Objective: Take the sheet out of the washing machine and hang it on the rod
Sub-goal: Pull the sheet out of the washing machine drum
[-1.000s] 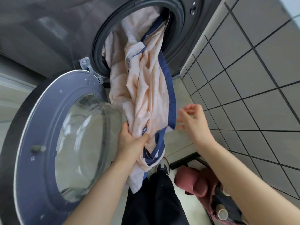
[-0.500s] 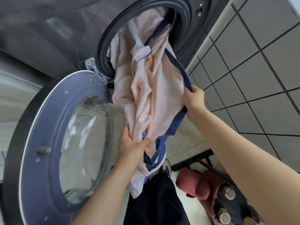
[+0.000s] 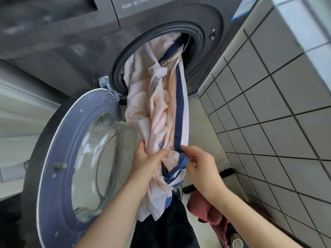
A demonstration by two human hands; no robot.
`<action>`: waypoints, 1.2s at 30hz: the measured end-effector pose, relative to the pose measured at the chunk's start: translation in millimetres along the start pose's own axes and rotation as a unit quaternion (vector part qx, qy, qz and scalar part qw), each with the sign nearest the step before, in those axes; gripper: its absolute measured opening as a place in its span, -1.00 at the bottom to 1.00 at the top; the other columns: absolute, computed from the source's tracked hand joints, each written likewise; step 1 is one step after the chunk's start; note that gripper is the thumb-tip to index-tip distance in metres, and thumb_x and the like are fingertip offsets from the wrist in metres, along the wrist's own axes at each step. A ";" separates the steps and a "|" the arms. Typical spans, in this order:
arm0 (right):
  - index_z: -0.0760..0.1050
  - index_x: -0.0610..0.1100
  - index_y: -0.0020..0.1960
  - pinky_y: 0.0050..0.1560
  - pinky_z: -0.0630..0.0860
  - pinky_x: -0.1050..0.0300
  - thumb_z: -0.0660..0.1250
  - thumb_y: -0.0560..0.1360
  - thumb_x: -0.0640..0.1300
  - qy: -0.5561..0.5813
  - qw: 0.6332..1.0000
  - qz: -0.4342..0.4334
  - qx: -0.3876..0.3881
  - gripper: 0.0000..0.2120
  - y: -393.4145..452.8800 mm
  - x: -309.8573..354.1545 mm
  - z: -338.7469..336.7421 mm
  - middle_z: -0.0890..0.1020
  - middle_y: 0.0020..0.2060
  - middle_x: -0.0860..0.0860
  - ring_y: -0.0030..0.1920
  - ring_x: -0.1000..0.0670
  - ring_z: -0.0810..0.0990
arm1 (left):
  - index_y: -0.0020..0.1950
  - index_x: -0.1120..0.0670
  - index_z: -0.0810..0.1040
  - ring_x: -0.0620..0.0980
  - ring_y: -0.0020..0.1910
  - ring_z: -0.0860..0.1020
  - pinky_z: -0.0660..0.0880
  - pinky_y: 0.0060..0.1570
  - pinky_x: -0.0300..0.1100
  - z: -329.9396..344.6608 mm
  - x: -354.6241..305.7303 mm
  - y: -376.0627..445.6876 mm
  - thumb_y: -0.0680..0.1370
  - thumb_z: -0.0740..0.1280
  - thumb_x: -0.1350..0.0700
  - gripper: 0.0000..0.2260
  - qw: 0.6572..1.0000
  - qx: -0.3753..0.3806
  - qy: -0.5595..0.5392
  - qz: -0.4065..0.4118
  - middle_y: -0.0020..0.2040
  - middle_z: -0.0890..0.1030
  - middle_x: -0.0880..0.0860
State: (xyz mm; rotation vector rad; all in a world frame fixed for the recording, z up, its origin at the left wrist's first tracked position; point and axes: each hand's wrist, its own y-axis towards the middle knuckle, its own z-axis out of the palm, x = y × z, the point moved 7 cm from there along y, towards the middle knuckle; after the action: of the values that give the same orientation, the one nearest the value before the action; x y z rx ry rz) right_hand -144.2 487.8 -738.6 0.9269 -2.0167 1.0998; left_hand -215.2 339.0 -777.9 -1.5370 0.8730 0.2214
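The sheet (image 3: 157,111) is gripped by the left hand (image 3: 146,163), its hem pinched by the right hand (image 3: 200,163); steady hand-over-hand drawing from the washing machine (image 3: 161,18) is advised.

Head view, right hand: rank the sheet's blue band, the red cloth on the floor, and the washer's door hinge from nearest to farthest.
Measured from the right hand:
1. Blue band: its lower end sits at the fingertips, just left of the hand.
2. Red cloth: on the floor below the wrist.
3. Door hinge: far up and left, at the drum opening's edge.
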 end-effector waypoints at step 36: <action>0.33 -0.11 0.38 0.11 0.59 -0.06 0.56 0.01 0.39 0.171 0.910 0.301 0.229 0.10 -0.1 99.7 34.7 0.64 0.12 -0.10 0.02 -0.13 0.67 | 0.25 -0.08 0.44 0.00 -0.03 0.56 0.48 -0.08 -0.11 -48.1 -91.1 -178.9 0.55 0.31 -0.03 -0.73 0.845 0.004 0.387 0.369 0.03 0.57 -0.10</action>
State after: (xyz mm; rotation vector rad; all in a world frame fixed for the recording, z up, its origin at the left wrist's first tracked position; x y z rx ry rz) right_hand -204.8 430.3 -674.0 0.2567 -1.8095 1.9816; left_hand -181.7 315.9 -575.5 -1.1943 2.1056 0.1358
